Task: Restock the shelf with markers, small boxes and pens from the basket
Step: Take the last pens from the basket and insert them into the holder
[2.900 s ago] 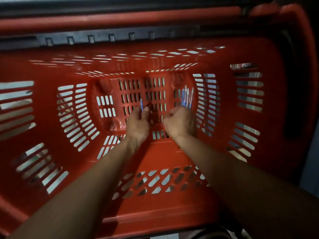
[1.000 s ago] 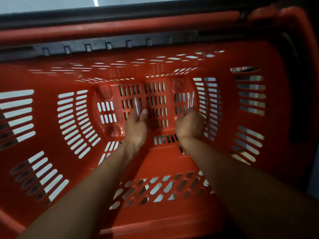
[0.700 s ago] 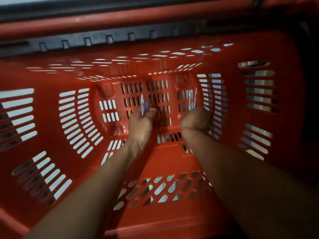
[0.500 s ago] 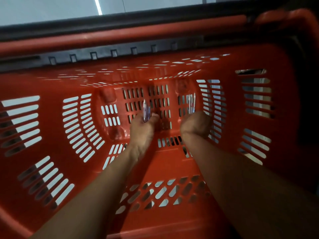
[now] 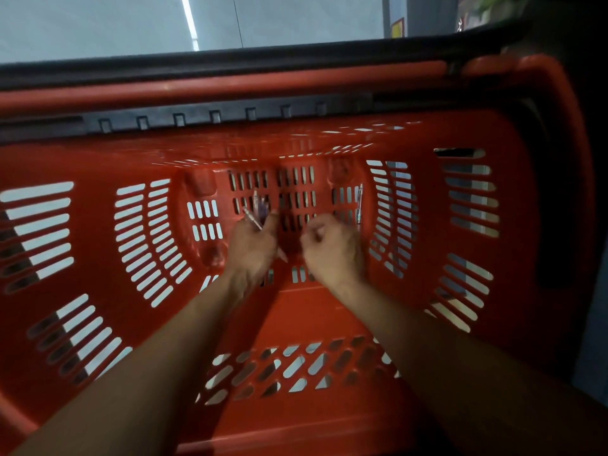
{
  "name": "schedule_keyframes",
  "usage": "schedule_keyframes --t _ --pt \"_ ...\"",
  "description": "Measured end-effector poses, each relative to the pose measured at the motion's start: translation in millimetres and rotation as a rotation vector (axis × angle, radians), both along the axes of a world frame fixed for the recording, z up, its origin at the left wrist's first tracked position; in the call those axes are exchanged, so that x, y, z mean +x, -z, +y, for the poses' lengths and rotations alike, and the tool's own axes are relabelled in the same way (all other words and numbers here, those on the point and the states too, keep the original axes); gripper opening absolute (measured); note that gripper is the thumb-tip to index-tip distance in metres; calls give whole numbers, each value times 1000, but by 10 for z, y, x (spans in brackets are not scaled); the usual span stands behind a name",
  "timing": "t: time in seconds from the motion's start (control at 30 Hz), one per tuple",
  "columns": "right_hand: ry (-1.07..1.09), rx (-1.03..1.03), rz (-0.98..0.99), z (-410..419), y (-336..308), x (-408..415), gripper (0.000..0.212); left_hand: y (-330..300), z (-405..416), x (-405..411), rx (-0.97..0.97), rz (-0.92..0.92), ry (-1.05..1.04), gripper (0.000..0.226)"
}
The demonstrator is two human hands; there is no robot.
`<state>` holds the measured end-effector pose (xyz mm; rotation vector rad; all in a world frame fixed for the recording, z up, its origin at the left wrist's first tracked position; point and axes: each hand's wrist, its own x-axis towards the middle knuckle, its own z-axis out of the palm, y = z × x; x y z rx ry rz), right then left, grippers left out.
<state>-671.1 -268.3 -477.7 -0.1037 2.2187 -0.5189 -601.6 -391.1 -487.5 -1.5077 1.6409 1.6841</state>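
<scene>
Both my arms reach down to the floor of a deep red plastic basket [image 5: 98, 245]. My left hand [image 5: 251, 248] grips a few clear pens [image 5: 256, 210] whose tips stick out above its thumb. My right hand [image 5: 332, 248] has its fingers curled; a clear pen [image 5: 359, 205] stands up along its right side, and whether the hand holds that pen is hidden. No markers or small boxes show in the basket.
The basket's slotted walls rise on all sides, with a red handle bar [image 5: 230, 87] and a dark rail across the far rim. Pale floor [image 5: 115, 21] lies beyond it. A dark object borders the basket on the right.
My hands have stayed at the basket floor. The pens in my left hand have fanned out more, and my right hand has shifted left, away from the pen beside it.
</scene>
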Motion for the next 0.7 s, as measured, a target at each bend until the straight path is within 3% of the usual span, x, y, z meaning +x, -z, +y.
schedule_keyframes --t 0.1,0.23,0.33,0.5,0.6,0.7 --pt "142 270 140 108 146 -116 19 -9 0 5 39 0 -4 39" --pt "185 457 125 163 251 -212 36 18 37 0 12 -47 -86 52" --pt "235 536 114 125 333 -236 37 21 53 -4 -44 -48 -92 36" --pt "220 588 125 98 448 -280 34 15 61 13 -59 -72 -31 5" --pt "225 590 114 85 444 -335 34 2 66 9 -50 -87 -32 9" --pt "201 450 144 101 407 -306 28 -27 76 17 -16 -64 -100 17"
